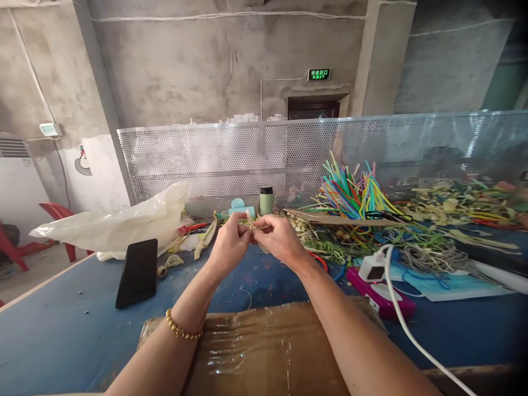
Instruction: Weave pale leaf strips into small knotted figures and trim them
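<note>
Both hands meet in front of me above the blue table, fingertips close together. Between them is a thin pale strip [249, 218], its end poking up from the fingers; it looks like dried husk or leaf, though most of it is covered. My left hand [231, 242] pinches it from the left, and my right hand [280, 239] pinches at it from the right. A bead bracelet [181, 327] circles the left wrist. Below my forearms lies a brown cardboard piece [264, 352] wrapped in clear tape. Behind the hands stands a green bottle with a black lid [266, 202].
At left lie a black phone [137, 274] and a pale plastic bag [124, 220]. Colourful thin stems [355, 190] and pale and green strips [449, 201] heap at right. A magenta power strip [381, 294] carries a white charger and cable. A perforated metal screen [206, 159] borders the back.
</note>
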A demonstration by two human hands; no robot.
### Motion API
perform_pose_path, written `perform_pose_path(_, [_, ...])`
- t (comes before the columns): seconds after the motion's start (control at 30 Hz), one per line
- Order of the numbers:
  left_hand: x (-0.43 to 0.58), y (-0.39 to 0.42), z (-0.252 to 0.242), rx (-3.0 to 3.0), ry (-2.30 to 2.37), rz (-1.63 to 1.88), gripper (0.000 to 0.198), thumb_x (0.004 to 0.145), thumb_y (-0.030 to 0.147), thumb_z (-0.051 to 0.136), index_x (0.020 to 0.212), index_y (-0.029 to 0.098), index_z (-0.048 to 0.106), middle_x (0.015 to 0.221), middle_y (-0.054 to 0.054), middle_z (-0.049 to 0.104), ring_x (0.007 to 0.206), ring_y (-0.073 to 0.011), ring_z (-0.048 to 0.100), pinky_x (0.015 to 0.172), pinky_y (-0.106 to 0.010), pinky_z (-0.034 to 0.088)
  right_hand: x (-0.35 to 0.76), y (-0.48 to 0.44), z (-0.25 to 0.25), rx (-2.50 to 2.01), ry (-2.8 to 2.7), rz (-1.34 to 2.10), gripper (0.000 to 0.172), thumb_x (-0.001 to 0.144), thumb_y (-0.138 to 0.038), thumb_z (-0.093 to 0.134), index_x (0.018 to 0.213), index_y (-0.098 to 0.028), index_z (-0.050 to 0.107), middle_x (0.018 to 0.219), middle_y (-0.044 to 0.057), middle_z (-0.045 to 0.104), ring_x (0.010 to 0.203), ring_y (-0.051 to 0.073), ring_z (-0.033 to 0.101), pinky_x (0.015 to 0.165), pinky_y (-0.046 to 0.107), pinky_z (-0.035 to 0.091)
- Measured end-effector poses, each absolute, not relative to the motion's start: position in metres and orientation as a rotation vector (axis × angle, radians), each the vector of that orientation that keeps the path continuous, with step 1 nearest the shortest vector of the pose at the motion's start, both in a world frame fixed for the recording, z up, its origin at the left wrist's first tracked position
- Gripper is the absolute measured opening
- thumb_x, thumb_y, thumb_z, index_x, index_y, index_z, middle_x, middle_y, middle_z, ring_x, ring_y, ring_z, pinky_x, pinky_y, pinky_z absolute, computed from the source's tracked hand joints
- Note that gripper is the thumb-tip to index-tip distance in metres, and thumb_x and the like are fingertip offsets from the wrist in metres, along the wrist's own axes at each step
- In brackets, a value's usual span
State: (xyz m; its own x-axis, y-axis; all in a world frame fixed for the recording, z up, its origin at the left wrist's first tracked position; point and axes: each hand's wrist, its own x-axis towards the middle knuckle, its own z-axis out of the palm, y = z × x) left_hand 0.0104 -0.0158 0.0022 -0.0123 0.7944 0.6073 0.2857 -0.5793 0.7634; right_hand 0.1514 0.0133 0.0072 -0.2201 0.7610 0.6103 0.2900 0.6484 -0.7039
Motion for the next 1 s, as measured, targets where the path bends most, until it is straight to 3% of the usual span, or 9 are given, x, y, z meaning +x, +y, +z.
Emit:
perform_pose_path(0.13, [0.014,-0.022,0.006,1.926,1.195,1.658,0.031,0.074,0.008,0.057,0.104,0.017,0.059,0.052,0.007,0.056,0.056,-0.0137,0.057,0.060,-0.024,0.040,0.149,0.012,0.008,-0.825,-1.720,0.588,0.011,0.065,-0.016,0.063,0.075,-0.017,0.069,0.065,0.004,0.072,0.064,0.020,0.070,0.057,0.029,0.054])
perform_pose_path(0.3, [0.015,-0.025,0.009,1.919,1.198,1.649,0.033,0.078,0.009,0.055,0.109,0.017,0.055,0.061,0.003,0.063,0.070,-0.0178,0.066,0.070,-0.028,0.046,0.145,0.014,0.007,-0.795,-1.585,0.720,0.012,0.064,-0.019,0.066,0.075,-0.016,0.069,0.068,0.005,0.073,0.065,0.020,0.071,0.060,0.030,0.057])
perform_pose_path(0.7, [0.016,-0.026,0.009,1.905,1.162,1.729,0.030,0.078,0.010,0.056,0.106,0.018,0.061,0.059,0.004,0.063,0.070,-0.0168,0.066,0.072,-0.027,0.047,0.141,0.013,0.005,-0.824,-1.405,0.777,0.017,0.062,-0.019,0.070,0.079,-0.015,0.072,0.070,0.006,0.074,0.066,0.019,0.070,0.059,0.030,0.056])
perform_pose_path(0.9, [0.010,-0.019,0.009,1.696,0.958,1.538,0.021,0.080,0.021,0.060,0.098,0.013,0.068,0.061,-0.001,0.065,0.062,-0.0160,0.063,0.067,-0.030,0.050,0.147,0.018,0.006,-0.738,-1.510,0.881,0.025,0.069,-0.031,0.072,0.087,-0.014,0.076,0.077,0.008,0.075,0.068,0.020,0.069,0.064,0.033,0.055])
perform_pose_path(1.0, [0.009,-0.019,0.011,1.645,0.936,1.481,0.023,0.082,0.027,0.061,0.095,0.011,0.072,0.069,-0.006,0.071,0.065,-0.0163,0.064,0.065,-0.029,0.048,0.148,0.018,0.006,-0.726,-1.586,0.801,0.020,0.076,-0.025,0.064,0.088,-0.015,0.076,0.079,0.007,0.076,0.067,0.018,0.068,0.065,0.032,0.055])
